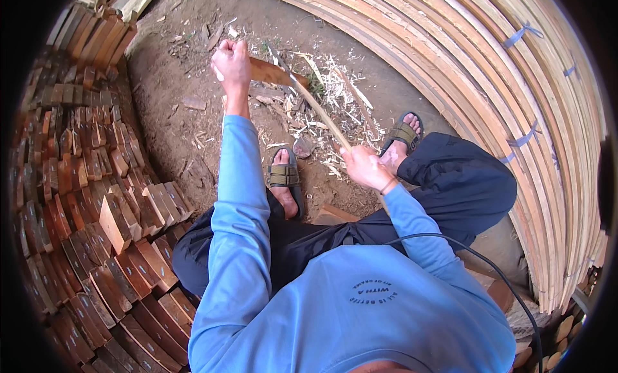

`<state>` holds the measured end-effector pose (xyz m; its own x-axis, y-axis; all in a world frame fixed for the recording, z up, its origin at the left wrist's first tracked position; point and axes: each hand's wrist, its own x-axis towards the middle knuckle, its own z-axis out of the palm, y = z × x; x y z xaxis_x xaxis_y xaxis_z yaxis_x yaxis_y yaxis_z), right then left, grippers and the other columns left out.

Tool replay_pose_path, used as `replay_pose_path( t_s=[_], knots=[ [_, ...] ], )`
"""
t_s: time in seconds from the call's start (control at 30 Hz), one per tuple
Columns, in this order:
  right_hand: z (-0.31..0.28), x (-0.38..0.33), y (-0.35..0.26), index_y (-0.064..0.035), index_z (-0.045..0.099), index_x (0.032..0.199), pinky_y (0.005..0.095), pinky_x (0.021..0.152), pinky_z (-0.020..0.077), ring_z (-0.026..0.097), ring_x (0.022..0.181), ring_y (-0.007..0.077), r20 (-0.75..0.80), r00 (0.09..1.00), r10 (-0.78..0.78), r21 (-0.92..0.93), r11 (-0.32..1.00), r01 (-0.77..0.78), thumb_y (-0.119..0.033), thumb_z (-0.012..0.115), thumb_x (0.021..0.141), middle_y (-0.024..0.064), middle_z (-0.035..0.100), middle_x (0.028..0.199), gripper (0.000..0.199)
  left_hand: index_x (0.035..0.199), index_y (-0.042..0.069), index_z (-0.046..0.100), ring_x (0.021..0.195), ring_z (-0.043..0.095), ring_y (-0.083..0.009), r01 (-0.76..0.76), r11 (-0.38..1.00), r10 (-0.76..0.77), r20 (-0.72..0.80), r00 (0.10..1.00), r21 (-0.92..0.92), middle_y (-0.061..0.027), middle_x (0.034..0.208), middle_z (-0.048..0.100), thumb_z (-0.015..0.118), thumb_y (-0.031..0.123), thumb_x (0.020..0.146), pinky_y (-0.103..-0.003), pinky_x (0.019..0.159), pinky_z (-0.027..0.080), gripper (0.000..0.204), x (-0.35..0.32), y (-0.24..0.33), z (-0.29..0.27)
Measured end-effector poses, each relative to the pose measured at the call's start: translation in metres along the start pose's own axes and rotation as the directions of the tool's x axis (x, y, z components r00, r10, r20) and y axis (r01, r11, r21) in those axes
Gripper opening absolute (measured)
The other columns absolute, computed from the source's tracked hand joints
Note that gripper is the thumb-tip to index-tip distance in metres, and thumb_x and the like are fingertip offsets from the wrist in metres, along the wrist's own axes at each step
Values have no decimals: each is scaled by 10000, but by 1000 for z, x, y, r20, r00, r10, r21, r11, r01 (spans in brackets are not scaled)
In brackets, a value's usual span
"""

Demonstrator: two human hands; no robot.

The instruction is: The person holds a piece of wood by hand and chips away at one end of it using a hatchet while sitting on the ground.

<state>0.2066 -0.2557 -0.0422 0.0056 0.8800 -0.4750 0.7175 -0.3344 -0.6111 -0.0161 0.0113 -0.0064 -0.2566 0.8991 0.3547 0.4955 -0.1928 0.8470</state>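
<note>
My left hand [232, 67], arm stretched forward, is closed round the near-left end of a flat brown piece of wood [271, 72]. My right hand [368, 167] is wrapped round the lower end of a long pale wooden handle [322, 113]. At its far end this handle carries a narrow grey metal blade [279, 57], which lies across the wood's right part in the picture. Whether the blade touches the wood I cannot tell. Pale wood shavings [331, 83] are scattered on the ground around the wood's right end.
Stacked short wooden blocks [84, 205] rise along the left. Long pale wooden strips [502, 115], tied with bluish bands, curve along the right. My sandalled feet [285, 177] rest on bare earth [187, 125]. A black cable [489, 260] runs over my right side.
</note>
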Motion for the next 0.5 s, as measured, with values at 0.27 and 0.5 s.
replay_pose_path(
  t_s=[0.27, 0.5],
  knots=[
    [-62, -13, -54, 53, 595, 749, 482, 601, 518, 647, 616, 411, -109, 994, -27, 245, 968, 53, -301, 474, 1019, 256, 589, 605, 461, 610, 0, 475, 547, 415, -112, 14, 999, -14, -4, 1000, -37, -49, 528, 448, 617, 161, 781, -338, 533, 394, 275, -1, -5, -9],
    [-8, -3, -31, 86, 624, 779, 528, 690, 504, 639, 701, 474, -69, 991, -111, 4, 994, 112, -295, 518, 994, 294, 608, 682, 450, 611, -6, 473, 532, 417, -131, 9, 1000, -8, -36, 999, 23, -59, 525, 456, 608, 172, 783, -356, 539, 404, 283, -4, 1, -6]
  ],
)
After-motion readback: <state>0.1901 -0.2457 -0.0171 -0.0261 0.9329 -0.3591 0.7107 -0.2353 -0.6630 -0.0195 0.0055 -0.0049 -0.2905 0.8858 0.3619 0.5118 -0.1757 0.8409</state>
